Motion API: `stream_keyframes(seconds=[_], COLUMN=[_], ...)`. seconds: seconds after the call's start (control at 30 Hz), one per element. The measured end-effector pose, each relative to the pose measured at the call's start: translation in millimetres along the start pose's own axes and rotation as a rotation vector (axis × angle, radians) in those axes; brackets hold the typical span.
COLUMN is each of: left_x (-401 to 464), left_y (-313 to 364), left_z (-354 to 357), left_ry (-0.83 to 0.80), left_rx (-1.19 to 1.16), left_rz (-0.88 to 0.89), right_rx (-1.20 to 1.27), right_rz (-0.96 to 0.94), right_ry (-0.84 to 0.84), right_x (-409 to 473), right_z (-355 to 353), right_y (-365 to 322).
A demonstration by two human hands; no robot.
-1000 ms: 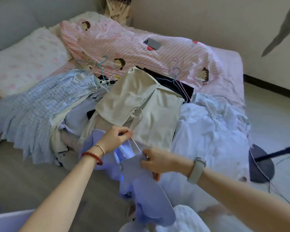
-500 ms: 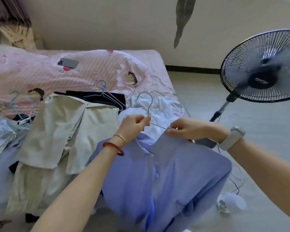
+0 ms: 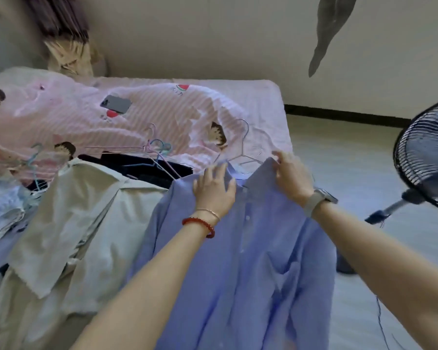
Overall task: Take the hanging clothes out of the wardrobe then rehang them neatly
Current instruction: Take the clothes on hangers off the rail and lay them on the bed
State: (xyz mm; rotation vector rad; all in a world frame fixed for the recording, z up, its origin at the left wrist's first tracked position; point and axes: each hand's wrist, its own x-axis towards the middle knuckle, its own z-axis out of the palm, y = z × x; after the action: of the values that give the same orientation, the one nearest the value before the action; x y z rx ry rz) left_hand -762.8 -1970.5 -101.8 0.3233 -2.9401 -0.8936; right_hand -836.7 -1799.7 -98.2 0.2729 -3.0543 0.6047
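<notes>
pale blue checked clothes (image 3: 3,213) lie heaped at the far left of the bed (image 3: 268,102), and beside them a beige garment (image 3: 68,223) is spread flat. behind it, on the pink striped quilt (image 3: 162,114), lie a dark garment (image 3: 137,168) and a loose tangle of pastel wire hangers (image 3: 157,152); a phone (image 3: 115,104) rests higher up on the quilt. at centre the blue shirt (image 3: 250,261) hangs down toward the camera from a silver wire hanger (image 3: 240,145), whose hook stands above the collar. the left hand (image 3: 214,190) lies flat on the shirt's left shoulder, fingers spread and straight, pressing the cloth smooth, not gripping. the right hand (image 3: 292,176) is at the right collar edge, its fingertips seeming to nip the fabric, though the exact grip is hard to read. at the far right a standing fan (image 3: 425,157) is on the floor. no wardrobe is in view. judging by this, the clothes are out and this shirt looks nearly seated on its hanger, but it has yet to go on a rail, and the pile at left appears still to be sorted.
</notes>
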Motion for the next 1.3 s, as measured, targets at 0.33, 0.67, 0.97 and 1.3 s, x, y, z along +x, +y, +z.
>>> stream_keyframes(seconds=[0.33,0.67,0.97,1.3], left_x=[-65.9,-238.8,-526.8,-823.2], left_y=[-119.4,-198.3,-212.9,-114.9], left_z=[73.5,-48.4,-154.2,-143.9], left_ry=[-0.321,0.230,0.738,1.049], left_rx=[0.295,0.253,0.458,0.642], left_rz=[-0.339,-0.598,-1.167,-1.731], right_rx=[-0.100,0.207,0.186,0.320], right_rz=[-0.034,-0.576,-1.304,-1.917], right_ry=[-0.499,-0.648,-0.855,-1.128], right_x=[-72.9,-180.6,-399.0,-692.8], right_z=[141.5,144.1,116.0,63.5], right_y=[9.0,-171.2,-358.0,-392.0])
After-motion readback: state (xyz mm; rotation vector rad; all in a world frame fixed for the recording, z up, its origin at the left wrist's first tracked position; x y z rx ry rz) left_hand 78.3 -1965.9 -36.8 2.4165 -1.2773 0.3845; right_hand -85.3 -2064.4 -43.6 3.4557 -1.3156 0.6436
